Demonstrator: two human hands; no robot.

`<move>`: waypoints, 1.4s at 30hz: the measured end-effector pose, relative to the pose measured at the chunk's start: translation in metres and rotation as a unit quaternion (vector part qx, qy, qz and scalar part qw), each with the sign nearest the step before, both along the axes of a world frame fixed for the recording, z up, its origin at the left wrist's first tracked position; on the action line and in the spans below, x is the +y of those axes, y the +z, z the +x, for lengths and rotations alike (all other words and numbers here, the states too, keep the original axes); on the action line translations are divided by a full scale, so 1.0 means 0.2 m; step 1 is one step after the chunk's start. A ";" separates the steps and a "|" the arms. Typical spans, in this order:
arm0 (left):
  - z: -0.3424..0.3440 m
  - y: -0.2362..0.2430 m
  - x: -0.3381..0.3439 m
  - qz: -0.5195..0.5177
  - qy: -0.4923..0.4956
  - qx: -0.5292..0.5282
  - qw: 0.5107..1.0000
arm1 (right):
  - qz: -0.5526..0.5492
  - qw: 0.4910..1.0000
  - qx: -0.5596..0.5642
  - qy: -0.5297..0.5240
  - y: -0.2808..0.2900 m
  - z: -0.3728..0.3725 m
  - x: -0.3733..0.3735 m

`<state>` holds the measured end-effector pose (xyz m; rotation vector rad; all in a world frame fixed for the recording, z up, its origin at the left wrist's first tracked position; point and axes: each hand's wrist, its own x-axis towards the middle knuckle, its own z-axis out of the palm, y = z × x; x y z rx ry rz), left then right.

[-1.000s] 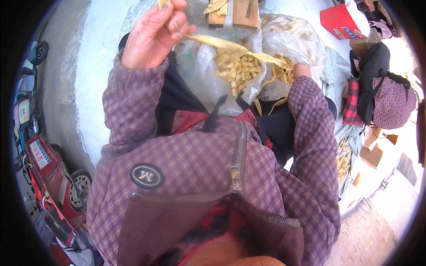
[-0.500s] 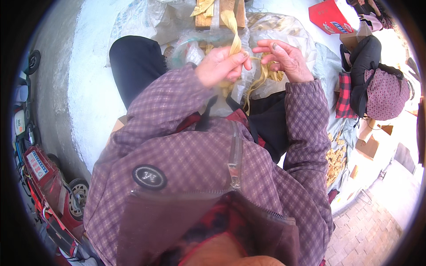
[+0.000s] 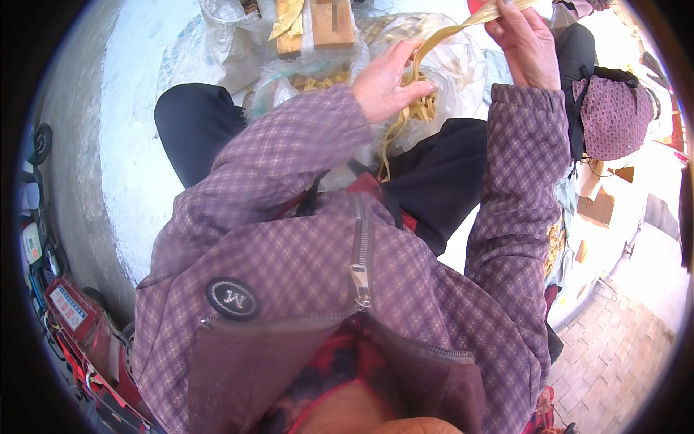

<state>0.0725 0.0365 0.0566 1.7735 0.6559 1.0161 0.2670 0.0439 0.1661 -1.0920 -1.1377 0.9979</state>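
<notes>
A long, flat yellow strip (image 3: 448,32), like a dried leaf or husk, stretches between my hands. My right hand (image 3: 526,45), raised at the upper right, pinches its upper end between thumb and fingers. Around the strip's middle my left hand (image 3: 383,81) is loosely curled, thumb apart from the forefinger; its other fingers are partly hidden. From there the strip's thin tail (image 3: 390,141) hangs down over my lap. Behind it, more yellow strips or pieces (image 3: 423,105) lie on clear plastic bagging.
Ahead stand wooden blocks (image 3: 334,25), a yellow strip on the left one. White plastic sacks (image 3: 231,43) surround them. At right sits another person in a patterned garment (image 3: 618,116), with cardboard boxes (image 3: 596,206) nearby. A red vehicle (image 3: 76,311) stands at far left.
My right hand has moved up and right and taken the strip's upper end. My left hand has shifted slightly right and loosened its pinch. The strip, upright before, now slants to the right.
</notes>
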 end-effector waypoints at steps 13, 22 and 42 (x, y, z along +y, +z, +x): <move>-0.23 -0.11 -0.14 -0.647 -0.189 -0.078 0.735 | 0.011 0.955 -0.295 0.031 -0.43 -0.46 -0.53; -0.30 -0.31 -0.24 -0.671 -0.157 -0.051 0.723 | -0.069 0.980 -0.185 0.037 -0.50 -0.60 -0.69; -0.35 -0.27 -0.21 -0.119 -0.069 0.032 0.990 | -0.303 0.943 0.041 0.134 -0.67 -0.54 -0.61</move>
